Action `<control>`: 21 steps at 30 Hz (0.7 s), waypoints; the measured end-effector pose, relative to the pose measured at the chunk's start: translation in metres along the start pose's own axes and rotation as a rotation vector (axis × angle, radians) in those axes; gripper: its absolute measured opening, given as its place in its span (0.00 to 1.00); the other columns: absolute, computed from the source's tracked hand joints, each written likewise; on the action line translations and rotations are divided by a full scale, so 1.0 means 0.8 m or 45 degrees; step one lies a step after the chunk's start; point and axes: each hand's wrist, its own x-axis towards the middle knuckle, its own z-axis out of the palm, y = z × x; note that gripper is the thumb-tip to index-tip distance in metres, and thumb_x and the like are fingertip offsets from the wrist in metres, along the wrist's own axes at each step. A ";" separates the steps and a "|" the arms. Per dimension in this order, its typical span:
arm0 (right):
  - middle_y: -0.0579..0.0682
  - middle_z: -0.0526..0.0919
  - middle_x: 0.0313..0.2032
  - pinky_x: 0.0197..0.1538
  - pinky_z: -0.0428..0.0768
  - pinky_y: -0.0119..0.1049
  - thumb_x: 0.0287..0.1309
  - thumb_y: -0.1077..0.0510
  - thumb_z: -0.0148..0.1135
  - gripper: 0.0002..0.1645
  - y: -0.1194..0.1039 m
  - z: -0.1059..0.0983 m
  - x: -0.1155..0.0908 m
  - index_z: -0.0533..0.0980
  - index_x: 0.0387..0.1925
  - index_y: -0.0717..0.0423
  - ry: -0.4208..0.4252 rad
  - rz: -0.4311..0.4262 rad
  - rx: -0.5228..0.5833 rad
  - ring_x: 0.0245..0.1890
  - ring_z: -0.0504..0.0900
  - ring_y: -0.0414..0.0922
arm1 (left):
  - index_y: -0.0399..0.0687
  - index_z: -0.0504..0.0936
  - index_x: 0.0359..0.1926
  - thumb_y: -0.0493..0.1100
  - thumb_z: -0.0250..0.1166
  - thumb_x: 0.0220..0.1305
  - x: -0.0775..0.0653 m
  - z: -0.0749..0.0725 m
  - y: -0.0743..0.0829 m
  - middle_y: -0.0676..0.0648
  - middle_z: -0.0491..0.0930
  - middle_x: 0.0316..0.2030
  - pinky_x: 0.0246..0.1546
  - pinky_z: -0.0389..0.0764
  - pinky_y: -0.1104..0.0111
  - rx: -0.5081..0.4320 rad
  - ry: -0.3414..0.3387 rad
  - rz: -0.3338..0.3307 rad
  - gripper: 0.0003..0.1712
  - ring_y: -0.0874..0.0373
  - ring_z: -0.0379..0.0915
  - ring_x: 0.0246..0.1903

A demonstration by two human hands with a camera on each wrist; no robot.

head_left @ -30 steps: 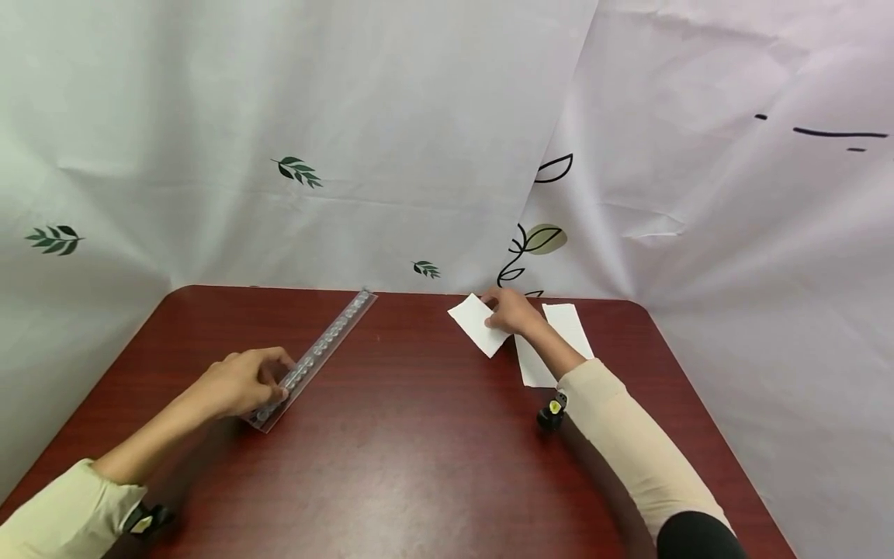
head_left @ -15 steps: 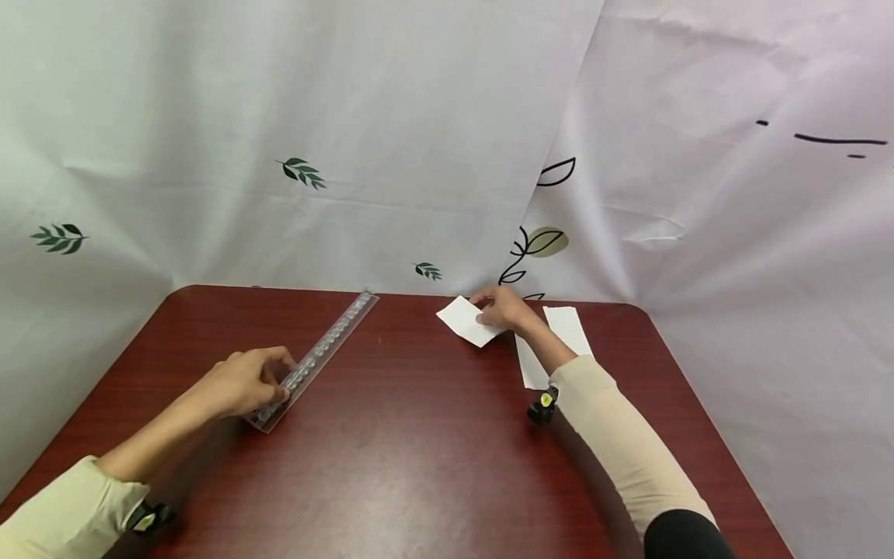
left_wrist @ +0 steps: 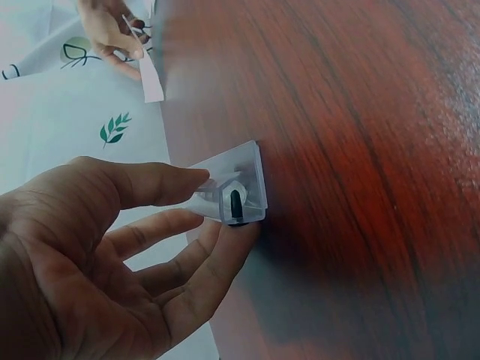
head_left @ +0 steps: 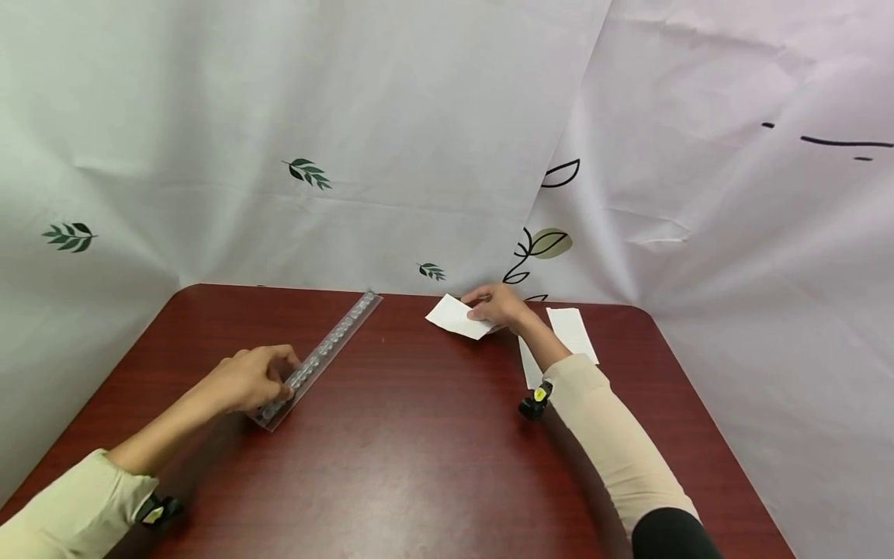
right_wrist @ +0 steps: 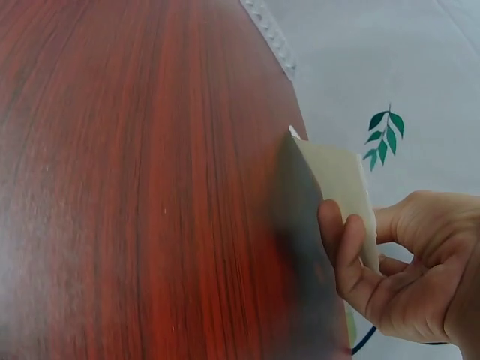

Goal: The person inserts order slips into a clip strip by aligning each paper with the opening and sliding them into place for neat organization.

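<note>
Head view: paper [head_left: 452, 317] in right hand [head_left: 499, 306], clear strip [head_left: 331, 344] in left hand [head_left: 244, 379].

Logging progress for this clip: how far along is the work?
Nothing plainly looks done. In progress: the left hand grips the clear strip; the right hand pinches a white paper piece. Probably remaining: setting that tilted piece down, while other paper lies unheld on the table.
</note>
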 end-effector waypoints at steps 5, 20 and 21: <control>0.66 0.91 0.57 0.35 0.91 0.37 0.73 0.66 0.73 0.21 -0.006 0.011 0.005 0.87 0.64 0.61 -0.022 -0.022 0.008 0.34 0.87 0.42 | 0.46 0.84 0.60 0.40 0.76 0.69 0.001 0.001 0.001 0.49 0.88 0.35 0.25 0.84 0.60 0.013 0.009 -0.001 0.21 0.55 0.80 0.26; 0.62 0.92 0.57 0.29 0.84 0.33 0.71 0.65 0.75 0.17 -0.023 0.023 0.017 0.90 0.59 0.58 -0.057 -0.055 -0.008 0.34 0.85 0.42 | 0.45 0.83 0.62 0.40 0.76 0.70 0.000 -0.001 0.005 0.49 0.86 0.36 0.27 0.86 0.60 0.004 -0.022 -0.035 0.22 0.55 0.81 0.27; 0.62 0.92 0.57 0.29 0.84 0.33 0.71 0.65 0.75 0.17 -0.023 0.024 0.018 0.90 0.59 0.58 -0.060 -0.052 -0.007 0.34 0.85 0.42 | 0.45 0.83 0.62 0.40 0.76 0.70 0.000 -0.001 0.005 0.49 0.86 0.36 0.27 0.86 0.60 0.006 -0.021 -0.031 0.22 0.54 0.81 0.27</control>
